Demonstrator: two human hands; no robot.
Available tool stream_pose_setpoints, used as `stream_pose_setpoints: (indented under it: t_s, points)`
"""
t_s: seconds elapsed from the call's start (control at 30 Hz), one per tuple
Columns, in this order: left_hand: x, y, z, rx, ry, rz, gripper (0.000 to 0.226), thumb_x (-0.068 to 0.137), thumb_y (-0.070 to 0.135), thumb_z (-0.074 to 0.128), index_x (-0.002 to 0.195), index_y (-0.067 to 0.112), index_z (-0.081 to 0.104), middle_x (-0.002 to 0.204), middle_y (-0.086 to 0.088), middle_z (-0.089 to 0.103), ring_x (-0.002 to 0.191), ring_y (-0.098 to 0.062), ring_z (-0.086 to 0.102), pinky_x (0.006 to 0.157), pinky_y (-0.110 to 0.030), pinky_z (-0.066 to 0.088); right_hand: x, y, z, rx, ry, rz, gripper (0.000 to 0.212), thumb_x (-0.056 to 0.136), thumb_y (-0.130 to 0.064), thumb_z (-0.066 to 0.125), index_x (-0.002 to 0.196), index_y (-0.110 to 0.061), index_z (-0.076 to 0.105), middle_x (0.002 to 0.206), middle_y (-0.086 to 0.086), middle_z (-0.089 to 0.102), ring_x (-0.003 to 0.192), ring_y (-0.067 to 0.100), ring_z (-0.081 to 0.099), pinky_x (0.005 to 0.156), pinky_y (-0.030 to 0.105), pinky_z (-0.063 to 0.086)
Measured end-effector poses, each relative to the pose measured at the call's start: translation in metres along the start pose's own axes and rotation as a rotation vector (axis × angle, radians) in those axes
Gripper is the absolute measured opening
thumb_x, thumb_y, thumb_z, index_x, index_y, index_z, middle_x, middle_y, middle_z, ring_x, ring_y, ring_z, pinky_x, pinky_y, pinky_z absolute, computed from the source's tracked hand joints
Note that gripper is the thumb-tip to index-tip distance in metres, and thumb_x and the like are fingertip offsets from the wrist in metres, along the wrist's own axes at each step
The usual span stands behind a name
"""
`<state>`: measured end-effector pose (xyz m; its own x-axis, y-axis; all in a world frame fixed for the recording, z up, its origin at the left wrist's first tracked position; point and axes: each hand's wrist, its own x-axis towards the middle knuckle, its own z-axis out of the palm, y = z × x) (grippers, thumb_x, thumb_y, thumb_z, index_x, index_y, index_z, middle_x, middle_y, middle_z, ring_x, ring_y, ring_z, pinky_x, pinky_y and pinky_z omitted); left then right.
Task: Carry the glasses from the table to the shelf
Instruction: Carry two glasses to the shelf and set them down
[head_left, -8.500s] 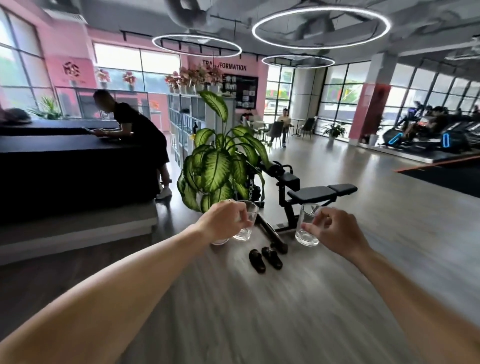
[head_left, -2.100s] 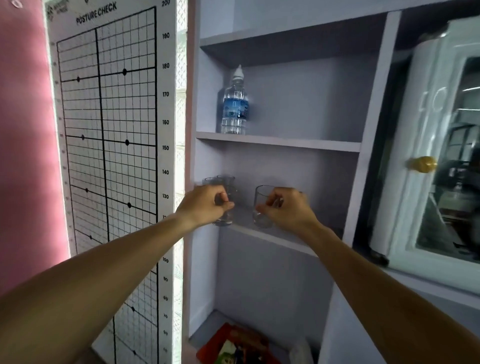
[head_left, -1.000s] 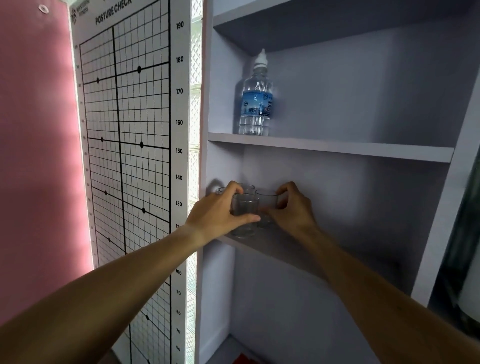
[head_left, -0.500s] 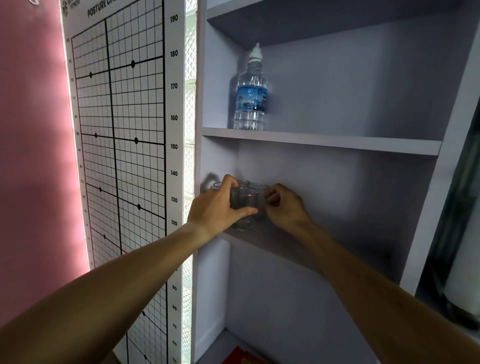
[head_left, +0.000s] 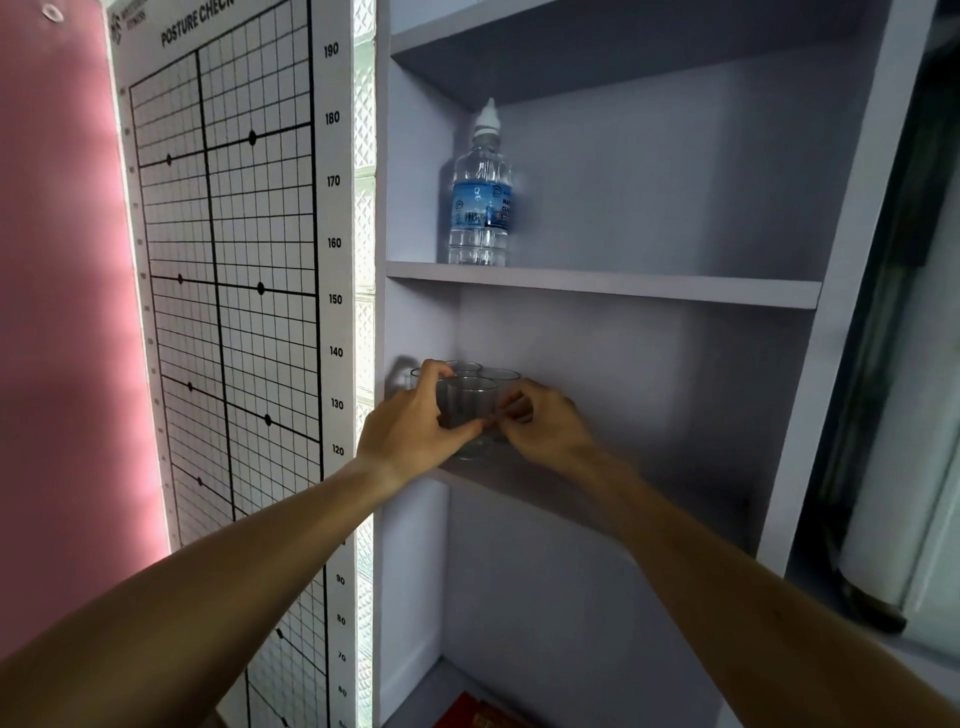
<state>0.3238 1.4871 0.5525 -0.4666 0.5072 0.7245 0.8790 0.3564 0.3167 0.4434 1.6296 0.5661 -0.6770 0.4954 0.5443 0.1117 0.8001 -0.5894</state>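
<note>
Your left hand (head_left: 415, 431) wraps thumb and fingers around the front glass (head_left: 470, 415), which rests on the shelf (head_left: 597, 499) at its near left edge. Your right hand (head_left: 540, 423) pinches narrowly at the same glass's right side, probably steadying it. Three more glasses (head_left: 498, 375) cluster just behind your fingertips, so the grouping stays compact.

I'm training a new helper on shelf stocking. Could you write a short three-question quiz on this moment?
1. True or false: the water bottle stands on the same board as the glasses.
2. Which hand wraps the front glass: A left hand, B right hand?
3. How many glass rims show in the cluster?

Key: 1 false, it stands one board above. 2 A. 3 four.
</note>
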Motion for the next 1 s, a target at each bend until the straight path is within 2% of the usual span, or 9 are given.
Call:
stream_pose_setpoints:
  t_s: [0.2,0.3,0.37,0.43,0.53,0.67,0.73,0.87,1.0]
  points:
    - [-0.006,-0.001,-0.008,0.002,-0.075,-0.026,0.081,0.068,0.076,0.066,0.131,0.034,0.037,0.082,0.005,0.065,0.077,-0.022,0.067,0.07,-0.037,0.057,0.0,-0.001,0.002,-0.02,0.002,0.035,0.011,0.083,-0.023,0.072,0.092,-0.022,0.066,0.078,-0.012,0.066,0.078,0.008,0.063,0.072,0.017,0.043]
    - [-0.008,-0.005,-0.012,0.018,-0.103,-0.016,0.08,0.071,0.075,0.064,0.133,0.034,0.033,0.084,0.0,0.066,0.077,-0.025,0.067,0.071,-0.04,0.058,-0.003,-0.003,0.003,-0.081,0.011,0.063,0.012,0.08,-0.026,0.072,0.079,-0.024,0.061,0.072,-0.01,0.064,0.077,0.013,0.064,0.068,0.019,0.041]
    - [-0.01,-0.011,-0.018,0.024,-0.115,-0.005,0.075,0.074,0.074,0.063,0.13,0.034,0.033,0.078,0.001,0.066,0.07,-0.025,0.067,0.067,-0.039,0.058,-0.006,-0.006,0.004,-0.118,0.007,0.095,0.017,0.074,-0.028,0.073,0.067,-0.024,0.058,0.066,-0.01,0.063,0.074,0.014,0.065,0.065,0.02,0.044]
    - [-0.014,-0.021,-0.027,0.014,-0.128,0.012,0.067,0.076,0.072,0.061,0.126,0.035,0.036,0.073,0.006,0.066,0.065,-0.02,0.066,0.063,-0.035,0.057,-0.009,-0.014,0.006,-0.114,-0.002,0.088,0.017,0.065,-0.03,0.071,0.057,-0.025,0.057,0.055,-0.013,0.06,0.061,0.006,0.062,0.055,0.017,0.043]
    - [-0.022,-0.042,-0.046,0.021,-0.136,-0.015,0.049,0.079,0.069,0.061,0.111,0.035,0.048,0.075,0.011,0.068,0.066,-0.012,0.067,0.062,-0.029,0.054,-0.014,-0.035,0.013,-0.072,-0.024,-0.001,0.022,0.062,-0.035,0.071,0.05,-0.024,0.056,0.044,-0.015,0.055,0.044,-0.003,0.051,0.041,0.01,0.032]
    - [-0.05,-0.078,-0.079,0.099,-0.2,-0.15,0.029,0.077,0.065,0.065,0.079,0.036,0.058,0.072,0.016,0.065,0.071,-0.006,0.064,0.066,-0.026,0.05,-0.027,-0.066,0.038,-0.029,-0.158,-0.132,0.023,0.074,-0.034,0.073,0.058,-0.024,0.06,0.056,-0.011,0.062,0.054,0.001,0.056,0.049,0.016,0.039]
    - [-0.072,-0.096,-0.097,0.134,-0.251,-0.233,0.025,0.079,0.058,0.069,0.074,0.036,0.057,0.072,0.018,0.064,0.071,-0.002,0.063,0.06,-0.023,0.044,-0.036,-0.078,0.057,0.001,-0.243,-0.158,0.016,0.075,-0.034,0.074,0.066,-0.027,0.064,0.063,-0.013,0.065,0.061,0.003,0.06,0.052,0.018,0.042]
    - [-0.129,-0.127,-0.134,0.275,-0.375,-0.409,0.025,0.082,0.052,0.068,0.072,0.034,0.056,0.071,0.02,0.061,0.071,-0.008,0.06,0.059,-0.025,0.039,-0.057,-0.096,0.104,0.023,-0.414,-0.197,0.008,0.075,-0.035,0.072,0.072,-0.029,0.067,0.073,-0.012,0.068,0.071,0.006,0.063,0.057,0.021,0.043]
    - [-0.199,-0.157,-0.177,0.347,-0.488,-0.61,0.021,0.083,0.046,0.071,0.086,0.026,0.065,0.088,0.003,0.069,0.084,-0.021,0.064,0.079,-0.035,0.052,-0.087,-0.118,0.157,0.012,-0.586,-0.291,0.005,0.078,-0.031,0.071,0.074,-0.029,0.067,0.074,-0.016,0.062,0.079,0.008,0.06,0.064,0.02,0.043]
